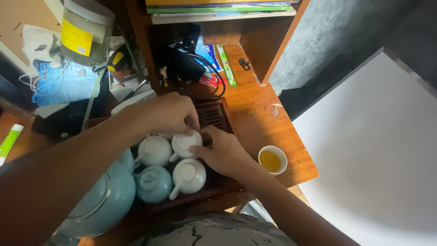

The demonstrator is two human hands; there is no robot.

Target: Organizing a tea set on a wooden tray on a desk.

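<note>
Hands meet over one small white cup (185, 143) that sits upside down on a dark slatted tea tray (217, 115): the left hand (169, 114) comes in from above with its fingertips pinched on the cup's far rim, and the right hand (224, 152) closes its thumb and fingers on the near side, so the cup is clamped between the two. Both grips sit at the edge of the base, which seems to be how the cup is kept steady and level. Just beside it stand three more inverted cups, a white one (154, 151) to the left, another white one (189, 176) in front and a pale blue one (153, 183) at the front left, all packed close and touching or nearly so, probably turned over to drain through the slats. A pale blue teapot (102, 198) rests at the tray's left end. Well apart, on the wooden bench (255, 109) near its right edge, an upright white cup of yellow tea (272, 160) stands alone, clear of both arms. Behind the tray lie a black cable (200, 68) and a green ruler (226, 65).
</note>
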